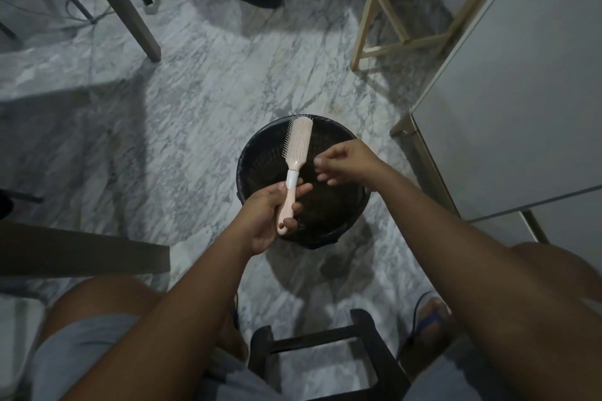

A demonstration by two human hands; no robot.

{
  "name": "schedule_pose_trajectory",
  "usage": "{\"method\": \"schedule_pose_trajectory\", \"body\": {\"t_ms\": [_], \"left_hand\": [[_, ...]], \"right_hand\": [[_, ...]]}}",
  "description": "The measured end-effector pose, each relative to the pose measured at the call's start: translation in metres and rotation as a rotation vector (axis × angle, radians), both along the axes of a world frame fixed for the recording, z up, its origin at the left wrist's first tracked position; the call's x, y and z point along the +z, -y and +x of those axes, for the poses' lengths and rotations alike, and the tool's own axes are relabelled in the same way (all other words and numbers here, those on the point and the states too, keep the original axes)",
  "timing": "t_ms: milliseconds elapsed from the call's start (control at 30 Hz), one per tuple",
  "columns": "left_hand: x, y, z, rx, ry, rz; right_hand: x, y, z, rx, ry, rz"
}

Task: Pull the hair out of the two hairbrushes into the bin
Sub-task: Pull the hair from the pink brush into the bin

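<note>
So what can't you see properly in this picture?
Head view:
1. Second hairbrush: not in view.
2. Hair in the right hand: too fine against the dark bin.
3. Bin's contents: too dark, partly behind left hand and pink hairbrush.
4. Pink hairbrush's bristles: turned sideways.

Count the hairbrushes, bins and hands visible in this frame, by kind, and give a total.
Pink plastic hairbrush with a white collar: 1
Round black mesh bin on the floor: 1
Bare hands: 2 (left hand gripping the brush handle, right hand beside the brush, over the bin)
Total: 4
</note>
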State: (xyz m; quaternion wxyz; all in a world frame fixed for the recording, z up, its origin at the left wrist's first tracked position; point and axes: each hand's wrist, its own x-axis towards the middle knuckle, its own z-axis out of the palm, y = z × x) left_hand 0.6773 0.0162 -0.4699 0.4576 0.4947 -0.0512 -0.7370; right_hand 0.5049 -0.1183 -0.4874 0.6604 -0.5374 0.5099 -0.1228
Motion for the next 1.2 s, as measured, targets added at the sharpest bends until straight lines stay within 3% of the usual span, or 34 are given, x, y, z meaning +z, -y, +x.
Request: {"method": "schedule_pose_trajectory", "body": {"t_ms": [100, 200, 267, 400, 700, 867, 1033, 1200], "left_hand": [[0.0, 0.0, -0.004, -0.066, 0.039, 0.018], [-0.001, -0.003, -0.007, -0.122, 0.045, 0.028], [0.0, -0.005, -0.006, -0.123, 0.017, 0.02], [0.005, -0.008, -0.003, -0.111, -0.017, 0.002], [0.006, -0.015, 0.0, -0.107, -0.004, 0.025], [0.002, -0.012, -0.004, -0.007, 0.039, 0.099], [-0.009, -0.009, -0.014, 0.033, 0.094, 0.216], [-0.028, -0.006, -0.022, -0.026, 0.233, 0.362]], "right_hand": [[-0.012, 0.001, 0.001, 0.114, -0.168, -0.369], [-0.017, 0.01, 0.008, 0.037, -0.175, -0.622], [-0.011, 0.017, 0.009, -0.059, -0.152, -0.646], [-0.002, 0.022, 0.009, -0.055, -0.172, -0.686], [0.008, 0.024, 0.008, -0.331, -0.2, -0.489], [-0.006, 0.002, 0.012, -0.104, -0.391, -0.589], [-0.027, -0.031, 0.02, 0.273, -0.603, -0.602], [-0.054, -0.044, 0.017, 0.433, -0.74, -0.603]]}}
